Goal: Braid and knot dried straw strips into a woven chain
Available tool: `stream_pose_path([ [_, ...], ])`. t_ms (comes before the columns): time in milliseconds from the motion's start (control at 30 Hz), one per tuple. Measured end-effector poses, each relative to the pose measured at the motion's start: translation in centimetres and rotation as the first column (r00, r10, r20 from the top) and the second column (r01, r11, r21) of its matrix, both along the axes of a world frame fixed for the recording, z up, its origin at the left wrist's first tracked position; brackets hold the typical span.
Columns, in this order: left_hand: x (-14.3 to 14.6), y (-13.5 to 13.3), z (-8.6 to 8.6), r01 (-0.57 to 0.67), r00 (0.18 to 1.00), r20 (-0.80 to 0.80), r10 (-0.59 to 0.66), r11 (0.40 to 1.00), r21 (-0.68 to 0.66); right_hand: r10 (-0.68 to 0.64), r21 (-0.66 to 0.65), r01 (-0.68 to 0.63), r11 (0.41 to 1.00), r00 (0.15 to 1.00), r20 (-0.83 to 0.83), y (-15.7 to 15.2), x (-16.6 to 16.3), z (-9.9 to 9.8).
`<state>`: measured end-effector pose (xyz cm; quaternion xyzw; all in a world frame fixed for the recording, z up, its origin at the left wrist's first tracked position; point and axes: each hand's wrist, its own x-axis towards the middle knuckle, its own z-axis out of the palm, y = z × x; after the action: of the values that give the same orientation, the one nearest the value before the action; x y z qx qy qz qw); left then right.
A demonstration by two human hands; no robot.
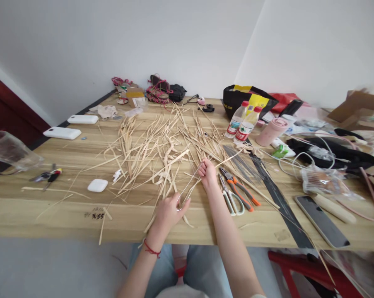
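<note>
My left hand [170, 211] is closed in a pinch on the bent end of a thin metal wire [188, 191] near the table's front edge. My right hand [208, 174] is closed around the wire's far end, a little further back. Both rest among a wide heap of pale bamboo strips [152, 145] spread over the wooden table [65, 215]. A red string circles my left wrist.
Scissors [232, 198] and orange-handled pliers [239, 188] lie right of my right hand, beside a long black ruler [276, 194]. A phone [322, 221], two bottles [241, 122], a pink cup [271, 131], bags and cables crowd the right. White cases [97, 185], small cutters [47, 176] and a glass jug [9, 153] lie left.
</note>
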<state>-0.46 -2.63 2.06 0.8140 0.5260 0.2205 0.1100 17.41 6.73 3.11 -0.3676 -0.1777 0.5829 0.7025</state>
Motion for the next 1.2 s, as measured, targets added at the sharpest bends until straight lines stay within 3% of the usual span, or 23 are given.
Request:
stream_pose_path([
  [367, 0.49, -0.33, 0.33, -0.007, 0.989, -0.149, -0.001, 0.999, -0.05, -0.021, -0.054, 0.024, 0.998, 0.998, 0.055, 0.09, 0.1, -0.68],
  [667, 0.47, -0.5, 0.75, 0.025, 0.994, -0.102, -0.034, 0.995, -0.096, -0.03, -0.072, 0.036, 0.997, 0.996, 0.088, 0.18, -0.07, -0.85],
  [1200, 0.15, -0.37, 0.29, 0.04, 0.997, -0.063, -0.043, 0.998, -0.054, -0.008, -0.066, 0.013, 0.998, 0.997, 0.074, 0.31, -0.13, -1.04],
])
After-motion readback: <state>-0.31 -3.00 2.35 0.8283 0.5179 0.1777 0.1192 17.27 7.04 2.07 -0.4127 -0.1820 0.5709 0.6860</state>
